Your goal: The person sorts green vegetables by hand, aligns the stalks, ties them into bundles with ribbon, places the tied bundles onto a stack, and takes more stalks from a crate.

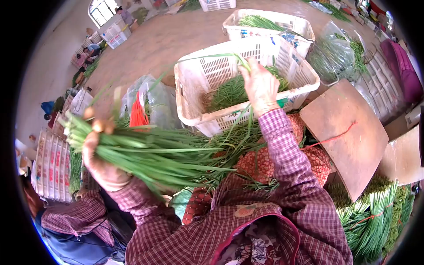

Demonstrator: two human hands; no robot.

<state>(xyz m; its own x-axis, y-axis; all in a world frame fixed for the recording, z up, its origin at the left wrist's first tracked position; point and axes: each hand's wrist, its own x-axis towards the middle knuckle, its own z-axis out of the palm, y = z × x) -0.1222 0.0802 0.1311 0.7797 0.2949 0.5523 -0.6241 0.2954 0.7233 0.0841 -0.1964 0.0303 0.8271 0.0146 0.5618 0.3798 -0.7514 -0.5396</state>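
Observation:
My left hand [105, 170] is closed around a thick bunch of garlic chives [159, 148], the pale stem ends at the left and the green leaves running right across my lap. The bunch is slightly blurred. My right hand [260, 86] is raised over the front white crate [187, 84], fingers pinched on a few chive stalks [242, 62]; a long leaf trails left from them. Loose chives [234, 95] lie inside that crate. More loose leaves lie on my lap, over a red patterned cloth [256, 165].
A second crate [274, 37] with chives stands behind. A brown board [344, 137] with a red string lies at my right, above tied chive bundles [375, 221]. Red ties [139, 112] hang by a clear plastic bag at the left. Other people sit at the far left.

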